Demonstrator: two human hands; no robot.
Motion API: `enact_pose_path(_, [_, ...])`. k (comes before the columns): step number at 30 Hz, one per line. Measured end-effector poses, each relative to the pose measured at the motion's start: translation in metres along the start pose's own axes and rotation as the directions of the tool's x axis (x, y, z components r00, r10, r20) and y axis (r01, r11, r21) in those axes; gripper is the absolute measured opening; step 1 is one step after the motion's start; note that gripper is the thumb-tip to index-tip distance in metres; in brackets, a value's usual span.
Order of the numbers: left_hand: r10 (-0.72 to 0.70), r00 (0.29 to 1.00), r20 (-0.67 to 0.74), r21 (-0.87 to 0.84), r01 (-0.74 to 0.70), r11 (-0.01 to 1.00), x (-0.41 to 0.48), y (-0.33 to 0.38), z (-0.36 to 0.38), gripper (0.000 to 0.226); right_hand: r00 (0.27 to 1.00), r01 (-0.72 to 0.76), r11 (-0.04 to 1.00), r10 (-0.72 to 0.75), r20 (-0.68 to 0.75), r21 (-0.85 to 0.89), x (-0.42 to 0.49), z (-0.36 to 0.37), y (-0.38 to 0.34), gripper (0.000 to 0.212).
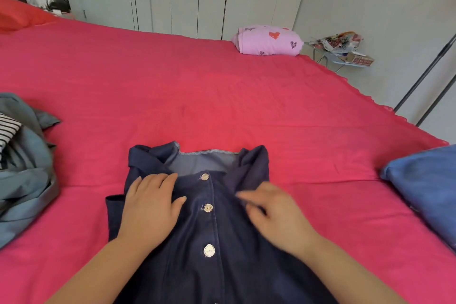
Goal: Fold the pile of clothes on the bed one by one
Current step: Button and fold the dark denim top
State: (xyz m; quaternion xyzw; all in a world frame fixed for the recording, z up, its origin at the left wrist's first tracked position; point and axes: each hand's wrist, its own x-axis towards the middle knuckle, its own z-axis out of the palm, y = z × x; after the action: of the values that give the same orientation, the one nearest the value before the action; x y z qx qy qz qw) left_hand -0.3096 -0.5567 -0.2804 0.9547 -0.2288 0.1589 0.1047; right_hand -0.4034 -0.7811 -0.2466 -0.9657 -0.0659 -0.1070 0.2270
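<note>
Head view: you had the dark denim garment [237,266] laid face up on the near edge of the pink bed sheet [222,96], neckline away from you, button placket running down the middle. Your left hand [150,207] lay flat on the left chest panel, fingers straight and together, pressing the cloth. Your right hand [274,214] was on the right shoulder area near the collar, but motion blur hid the fingers. I could not tell whether they pinched the fabric or only brushed it. The step looked like smoothing before the first fold. To do it well, keep the left palm as an anchor and sweep outward from the placket, so the shoulder seams lie even and the collar points sit flat. A sleeve cuff poked out at the left and wants squaring first. The denim looked mid-weight and fairly stiff, with a paler inner face showing at the neck and pale stitching along the edge. The round metal buttons [208,208] were fastened and will make a ridge, so fold beside them. The unfolded pile [24,168], grey-blue cloth with a striped piece, sat at the left edge of the bed. A folded lilac heart-print piece [269,40] sat at the far corner. A blue cushion-like bundle [427,192] lay at the right.
</note>
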Motion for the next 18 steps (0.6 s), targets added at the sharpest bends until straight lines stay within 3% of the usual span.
enact_pose_path(2, [0.026, 0.999, 0.018, -0.039, -0.026, 0.999, 0.001, 0.005, 0.001, 0.054, 0.958, 0.03, 0.988, 0.016, 0.285, -0.155, -0.009, 0.011, 0.001, 0.067])
enact_pose_path(4, [0.056, 0.998, 0.021, -0.082, -0.054, 0.995, 0.002, 0.006, 0.003, 0.052, 0.943, -0.006, 0.996, 0.035, 0.331, -0.09, -0.011, 0.01, 0.003, 0.074])
enact_pose_path(6, [0.062, 0.998, 0.01, -0.141, -0.06, 0.988, 0.006, 0.005, 0.003, 0.052, 0.985, -0.114, 0.982, 0.093, 0.143, 0.15, -0.004, 0.0, 0.004, 0.055])
enact_pose_path(8, [0.023, 1.0, -0.018, -0.197, -0.027, 0.98, 0.011, 0.002, 0.003, 0.053, 0.964, -0.241, 0.925, 0.263, -0.038, 0.294, 0.011, -0.007, 0.012, 0.029])
enact_pose_path(10, [-0.064, 0.996, -0.067, -0.243, 0.046, 0.969, 0.017, -0.002, 0.0, 0.049, 0.919, -0.336, 0.92, 0.367, -0.143, 0.203, 0.028, -0.009, 0.022, 0.026])
enact_pose_path(13, [-0.198, 0.978, -0.061, -0.26, 0.176, 0.95, 0.025, -0.01, -0.002, 0.043, 0.923, -0.334, 0.942, 0.334, -0.189, 0.032, 0.047, -0.001, 0.031, 0.041])
enact_pose_path(15, [-0.177, 0.983, 0.056, -0.189, 0.184, 0.964, 0.027, -0.013, 0.003, 0.054, 0.946, -0.323, 0.94, 0.32, -0.048, -0.105, 0.052, 0.015, 0.032, 0.05])
enact_pose_path(18, [-0.093, 0.923, 0.375, -0.032, 0.113, 0.993, 0.023, -0.01, 0.018, 0.062, 0.887, -0.309, 0.899, 0.39, 0.247, -0.309, 0.05, 0.044, 0.028, 0.056])
